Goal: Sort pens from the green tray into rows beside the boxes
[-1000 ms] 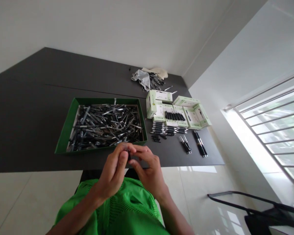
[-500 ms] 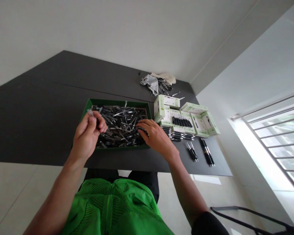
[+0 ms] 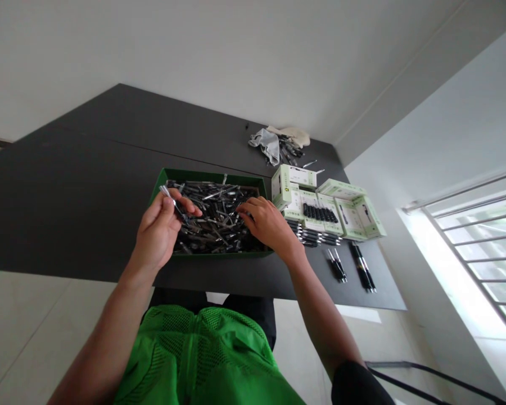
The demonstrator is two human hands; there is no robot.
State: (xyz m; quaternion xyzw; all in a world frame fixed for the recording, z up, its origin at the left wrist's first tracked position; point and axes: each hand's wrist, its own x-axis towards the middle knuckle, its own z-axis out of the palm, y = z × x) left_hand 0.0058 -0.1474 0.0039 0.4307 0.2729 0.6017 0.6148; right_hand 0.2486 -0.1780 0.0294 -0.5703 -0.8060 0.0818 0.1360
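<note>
**Picking through the pen parts, one hand holding, one hand in the heap**

At the left of the green box [image 3: 219, 255], the left hand [image 3: 156, 230] is raised over the rim, thumb and forefinger closed on clear-ended pen parts [image 3: 165, 192], its other fingers loosely spread. Loose pen parts [image 3: 208, 228] fill the box in a tangle. At the box's right side, the right hand [image 3: 270, 225] reaches in palm down, its fingers bent and nearly together; whether they have hold of a piece, I cannot tell.

The step looks like selecting parts from the heap – the next move seems to call for a light pinch on a single piece, eased free of its neighbours.

Farther right on the dark surface [image 3: 88, 214] are stacked pens [image 3: 314, 237], near a row of black parts [image 3: 320, 213] lying on light green cartons [image 3: 306, 177].
</note>
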